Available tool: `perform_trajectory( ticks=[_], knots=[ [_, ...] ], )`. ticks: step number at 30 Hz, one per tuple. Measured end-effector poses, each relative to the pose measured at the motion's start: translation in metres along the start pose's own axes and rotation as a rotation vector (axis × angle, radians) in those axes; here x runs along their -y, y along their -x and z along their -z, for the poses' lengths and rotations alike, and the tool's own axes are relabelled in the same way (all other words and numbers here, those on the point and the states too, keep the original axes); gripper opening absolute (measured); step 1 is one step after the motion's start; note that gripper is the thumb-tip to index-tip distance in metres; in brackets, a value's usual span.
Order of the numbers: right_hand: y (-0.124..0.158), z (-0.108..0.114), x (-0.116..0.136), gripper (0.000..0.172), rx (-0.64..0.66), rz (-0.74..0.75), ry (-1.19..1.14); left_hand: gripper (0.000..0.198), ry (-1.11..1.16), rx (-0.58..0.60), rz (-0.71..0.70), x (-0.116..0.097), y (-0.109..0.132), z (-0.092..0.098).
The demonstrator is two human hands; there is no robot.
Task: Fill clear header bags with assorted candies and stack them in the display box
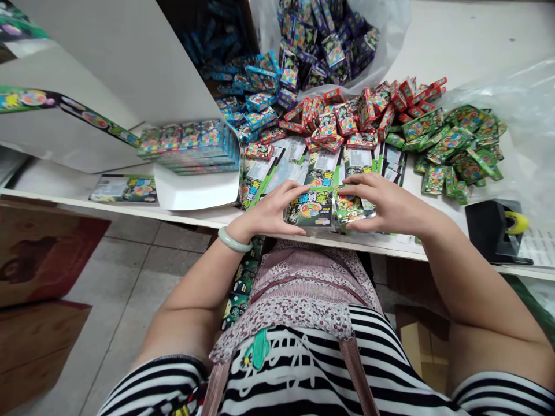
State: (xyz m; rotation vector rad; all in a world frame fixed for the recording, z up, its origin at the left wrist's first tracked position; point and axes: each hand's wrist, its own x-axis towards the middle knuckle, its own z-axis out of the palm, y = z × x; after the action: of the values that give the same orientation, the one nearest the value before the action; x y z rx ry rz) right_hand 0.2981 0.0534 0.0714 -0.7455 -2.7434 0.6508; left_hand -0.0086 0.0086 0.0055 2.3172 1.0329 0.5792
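Using the red pile as reference. Both my hands are in front of it, over the near edge of the white table. Black packet is directly in front of the pile, between the hands. Left hand has its left end gripped: fingers at far edge, thumb at near edge. Right hand is curved around a multicoloured piece touching the packet's right end, fingers far side, thumb near side; I can't tell if it's pinching or just framing. Can't tell either whether packet and piece are joined.

Flat printed packets lie under and just in front of the red pile. Blue boxes touch its left side. Purple boxes sit behind it in a clear bag. Green boxes butt against its right side. Black tape dispenser with a yellow core: right of the pile, nearer me, past the greens. Well left: white carton, stacked boxes inside.
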Motion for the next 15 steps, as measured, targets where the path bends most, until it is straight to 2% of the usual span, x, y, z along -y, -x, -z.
perform_trajectory(
  ticks=[15],
  knots=[
    [-0.0024,0.0012,-0.0027,0.058,0.029,0.037,0.12,0.103,0.01,0.038,0.021,0.0045,-0.0051,0.0002]
  ],
)
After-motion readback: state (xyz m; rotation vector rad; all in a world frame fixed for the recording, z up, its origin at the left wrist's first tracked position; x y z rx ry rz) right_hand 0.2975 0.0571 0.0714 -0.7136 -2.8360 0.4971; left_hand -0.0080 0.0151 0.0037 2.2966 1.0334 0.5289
